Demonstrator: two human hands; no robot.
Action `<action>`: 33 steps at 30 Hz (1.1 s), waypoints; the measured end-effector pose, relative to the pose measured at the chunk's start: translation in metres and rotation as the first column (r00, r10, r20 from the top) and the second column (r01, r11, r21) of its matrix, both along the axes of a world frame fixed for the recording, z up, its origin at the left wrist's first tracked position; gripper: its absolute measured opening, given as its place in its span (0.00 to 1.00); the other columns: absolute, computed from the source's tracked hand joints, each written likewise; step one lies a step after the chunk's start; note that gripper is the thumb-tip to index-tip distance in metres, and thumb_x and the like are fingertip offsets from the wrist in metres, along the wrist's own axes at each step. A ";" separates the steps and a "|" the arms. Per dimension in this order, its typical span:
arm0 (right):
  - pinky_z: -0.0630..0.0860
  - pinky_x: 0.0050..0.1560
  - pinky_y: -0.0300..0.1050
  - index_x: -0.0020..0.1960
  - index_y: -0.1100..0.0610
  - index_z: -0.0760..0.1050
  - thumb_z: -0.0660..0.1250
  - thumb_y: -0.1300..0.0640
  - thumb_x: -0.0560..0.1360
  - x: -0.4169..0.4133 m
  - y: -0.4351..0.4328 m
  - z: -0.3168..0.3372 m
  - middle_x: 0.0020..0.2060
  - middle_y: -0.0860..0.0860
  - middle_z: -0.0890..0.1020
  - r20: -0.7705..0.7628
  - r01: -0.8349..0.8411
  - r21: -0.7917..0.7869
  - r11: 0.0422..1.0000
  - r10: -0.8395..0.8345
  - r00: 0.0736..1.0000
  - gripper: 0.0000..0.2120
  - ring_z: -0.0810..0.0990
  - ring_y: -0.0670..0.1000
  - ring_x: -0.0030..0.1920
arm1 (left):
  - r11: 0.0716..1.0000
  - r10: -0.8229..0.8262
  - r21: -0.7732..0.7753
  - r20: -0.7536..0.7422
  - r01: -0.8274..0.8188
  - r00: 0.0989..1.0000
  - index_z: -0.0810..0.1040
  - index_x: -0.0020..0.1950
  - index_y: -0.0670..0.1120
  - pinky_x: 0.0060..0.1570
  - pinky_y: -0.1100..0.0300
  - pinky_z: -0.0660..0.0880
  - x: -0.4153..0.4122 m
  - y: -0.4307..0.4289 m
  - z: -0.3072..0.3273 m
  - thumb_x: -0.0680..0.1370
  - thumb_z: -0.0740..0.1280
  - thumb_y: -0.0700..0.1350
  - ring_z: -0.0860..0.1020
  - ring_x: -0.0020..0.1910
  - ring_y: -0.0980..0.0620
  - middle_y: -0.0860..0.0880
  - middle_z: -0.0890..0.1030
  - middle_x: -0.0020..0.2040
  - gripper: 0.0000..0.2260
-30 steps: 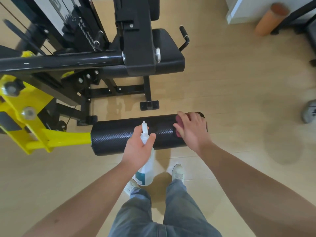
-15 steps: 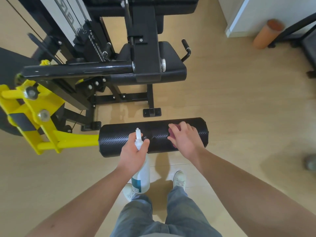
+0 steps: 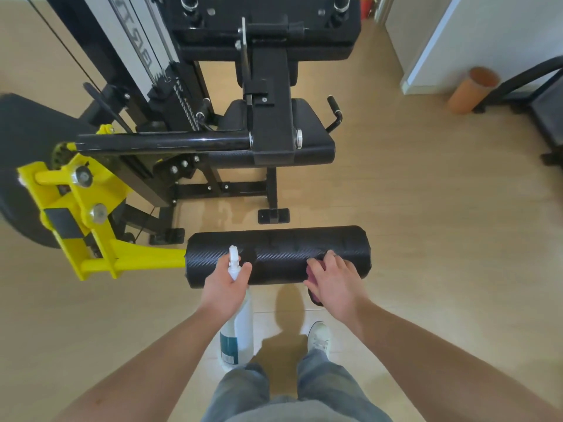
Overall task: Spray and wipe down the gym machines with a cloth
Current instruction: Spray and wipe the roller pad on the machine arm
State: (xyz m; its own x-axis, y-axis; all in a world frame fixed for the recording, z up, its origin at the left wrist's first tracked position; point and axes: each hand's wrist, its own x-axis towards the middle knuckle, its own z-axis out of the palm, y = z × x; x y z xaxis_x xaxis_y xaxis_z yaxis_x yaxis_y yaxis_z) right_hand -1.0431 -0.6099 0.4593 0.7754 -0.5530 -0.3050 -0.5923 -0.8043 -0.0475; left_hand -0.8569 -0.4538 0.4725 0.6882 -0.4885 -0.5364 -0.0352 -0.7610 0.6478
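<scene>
My left hand [image 3: 227, 284] wraps round the bottle [image 3: 239, 330] at its neck, nozzle facing the pad [image 3: 274, 254] just ahead, ready to spray, I think. My right hand [image 3: 333, 280] lies flat, fingers spread, pressing the cloth [image 3: 313, 295] under it onto the pad to wipe.

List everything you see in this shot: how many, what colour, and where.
roller pad: one, black, centre, on the end of the lever arm
lever arm: one, yellow, left
seat pad: one, black, behind the roller pad
foam roller: one, orange, on the floor, upper right
spray bottle: one, white with a teal label, in the left hand
cloth: one, dark red, on the roller pad under the right hand
shoe: one seen, white, bottom centre
left hand: grips the spray bottle's neck
right hand: presses the cloth on the roller pad
</scene>
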 end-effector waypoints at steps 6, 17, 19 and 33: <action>0.74 0.62 0.50 0.72 0.54 0.70 0.59 0.43 0.84 0.033 -0.002 0.011 0.58 0.57 0.78 0.117 0.019 0.016 1.000 -0.020 0.993 0.21 0.78 0.57 0.59 | 0.999 0.014 0.034 -0.029 -0.013 0.999 0.69 0.63 0.55 0.43 0.58 0.72 0.011 0.019 -0.001 0.83 0.62 0.57 0.80 0.45 0.55 0.49 0.85 0.45 0.11; 0.75 0.46 0.43 0.63 0.53 0.71 0.57 0.41 0.84 0.044 0.007 0.005 0.48 0.52 0.72 -0.001 0.003 0.067 0.998 -0.003 1.000 0.17 0.74 0.51 0.39 | 0.997 0.049 0.059 -0.047 -0.046 0.998 0.70 0.61 0.55 0.47 0.54 0.73 0.022 0.035 -0.003 0.82 0.61 0.59 0.80 0.47 0.52 0.50 0.85 0.46 0.11; 0.76 0.48 0.44 0.64 0.52 0.70 0.57 0.41 0.84 0.042 0.007 0.005 0.50 0.53 0.73 0.006 0.012 0.082 0.997 -0.012 1.000 0.17 0.77 0.52 0.41 | 0.997 0.046 0.057 -0.046 -0.043 0.998 0.70 0.60 0.56 0.48 0.54 0.74 0.023 0.036 -0.003 0.82 0.61 0.59 0.80 0.47 0.52 0.51 0.85 0.46 0.11; 0.77 0.59 0.51 0.72 0.51 0.66 0.57 0.42 0.84 0.066 0.026 0.013 0.59 0.53 0.75 0.144 0.075 0.232 0.970 -0.110 0.983 0.20 0.78 0.54 0.55 | 0.991 0.126 0.046 -0.076 -0.122 0.989 0.74 0.57 0.51 0.46 0.55 0.76 0.027 0.042 0.004 0.83 0.60 0.60 0.81 0.44 0.49 0.51 0.86 0.41 0.14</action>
State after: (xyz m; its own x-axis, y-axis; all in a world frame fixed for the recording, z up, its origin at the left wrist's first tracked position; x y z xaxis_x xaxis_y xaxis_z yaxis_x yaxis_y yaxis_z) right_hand -0.9772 -0.5835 0.4726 0.7715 -0.5553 -0.3104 -0.6348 -0.7044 -0.3177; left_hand -0.8302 -0.4117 0.4763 0.6972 -0.3783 -0.6090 0.1108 -0.7823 0.6129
